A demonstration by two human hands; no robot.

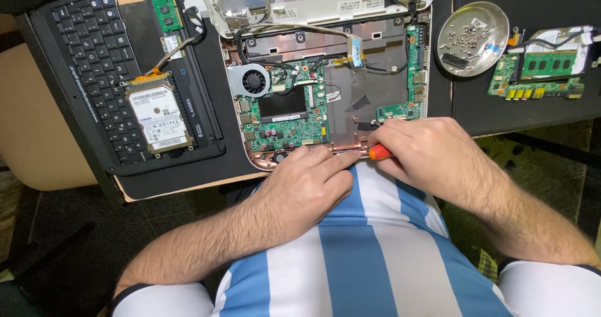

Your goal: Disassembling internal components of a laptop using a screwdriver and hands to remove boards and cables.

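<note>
Striped blue and white, the person's shirt (pixel 357 254) fills the near edge, and both forearms reach out from it to the opened laptop base (pixel 325 85); everything else I place against that base. At its near rim the left hand (pixel 307 182) lies curled, fingers bent down on the copper-coloured edge, holding nothing that I can make out; it looks to be steadying the shell. Just beside it, toward the near right corner of the base, the right hand (pixel 426 148) is closed around a screwdriver with an orange handle (pixel 379 152); the tip is hidden under the fingers, so I cannot tell which screw it meets. Inside the base sit the green mainboard (pixel 285 113) and the fan (pixel 253 81), still in place; left of the base a removed keyboard (pixel 106 72) carries a hard drive (pixel 158 118); right of the base a metal dish (pixel 472 38) holds loose screws. By my reading, a screw along the near edge is being worked; the next move would call for a steady downward press and a slow turn, with the base kept from shifting.
</note>
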